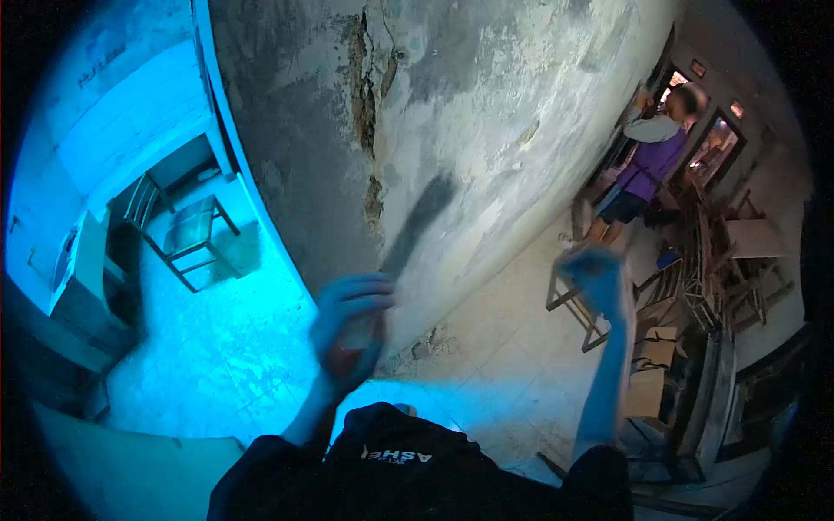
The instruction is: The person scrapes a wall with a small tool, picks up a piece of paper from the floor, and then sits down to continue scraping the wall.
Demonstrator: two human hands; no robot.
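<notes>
Motion blur hides whether the left hand (pixel 352 326), fingers curled, grips something pale or nothing, and the right hand (pixel 598 280) is just as unclear — both lifted, seemingly mid-gesture, flanking the cracked wall (pixel 452 130), near but apart from it — with a chair (pixel 193 233) and a distant person (pixel 647 161) beyond.

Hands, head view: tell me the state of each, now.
Left hand: half curled, blurred; whether it holds anything cannot be told.
Right hand: raised, blurred; open or closed cannot be told.
</notes>
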